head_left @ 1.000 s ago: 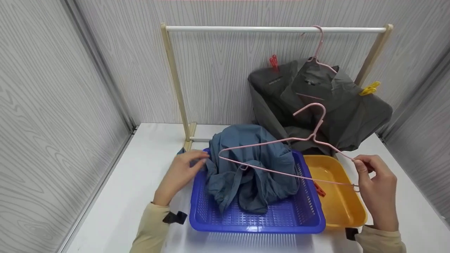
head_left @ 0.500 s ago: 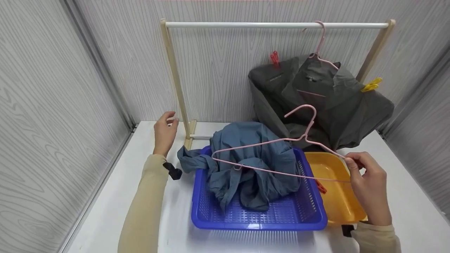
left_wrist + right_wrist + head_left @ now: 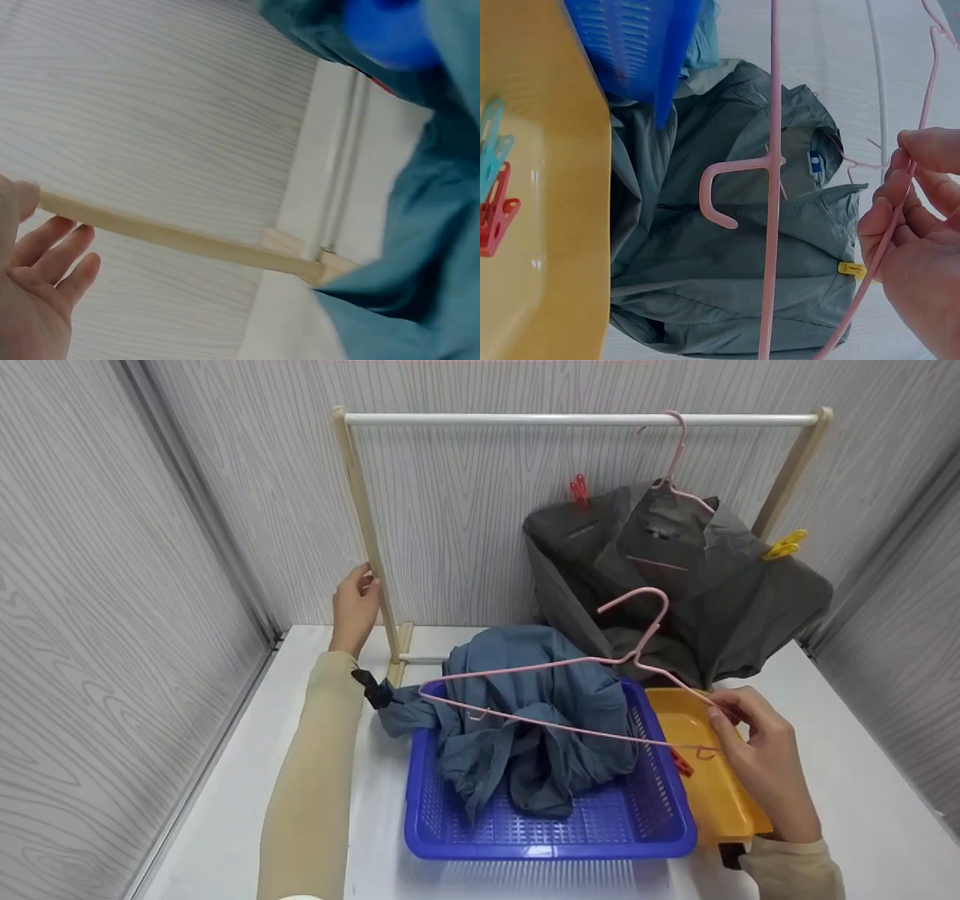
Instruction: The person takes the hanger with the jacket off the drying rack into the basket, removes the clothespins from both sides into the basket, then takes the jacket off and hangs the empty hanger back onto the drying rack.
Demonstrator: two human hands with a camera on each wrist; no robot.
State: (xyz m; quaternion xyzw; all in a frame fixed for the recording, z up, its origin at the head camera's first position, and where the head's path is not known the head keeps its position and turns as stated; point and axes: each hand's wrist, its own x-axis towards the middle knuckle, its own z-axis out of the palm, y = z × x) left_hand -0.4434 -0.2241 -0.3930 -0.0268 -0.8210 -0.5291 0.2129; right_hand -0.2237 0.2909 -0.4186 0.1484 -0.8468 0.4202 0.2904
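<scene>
In the head view, a pink wire hanger [image 3: 532, 725] slants over the blue basket [image 3: 551, 851], its hook pointing up. My right hand [image 3: 765, 761] pinches its right shoulder; the right wrist view shows thumb and fingers [image 3: 904, 202] around the pink wire. A crumpled blue garment [image 3: 540, 682] lies in the basket, one end draped over the left rim. My left hand [image 3: 355, 611] is at the left wooden post of the clothes rack [image 3: 367, 521]. In the left wrist view, the post [image 3: 172, 236] runs between the thumb and fingers of that hand.
On the rack's white bar [image 3: 487, 418] hangs a dark grey garment [image 3: 675, 577] on another pink hanger, with a red clothespin [image 3: 579, 493] and a yellow clothespin [image 3: 786, 544] on it. A yellow tray [image 3: 701, 802] with clothespins stands right of the basket.
My left hand has left the blue garment's end and gone up and away to the rack's left post. My right hand has moved left with the pink hanger.
</scene>
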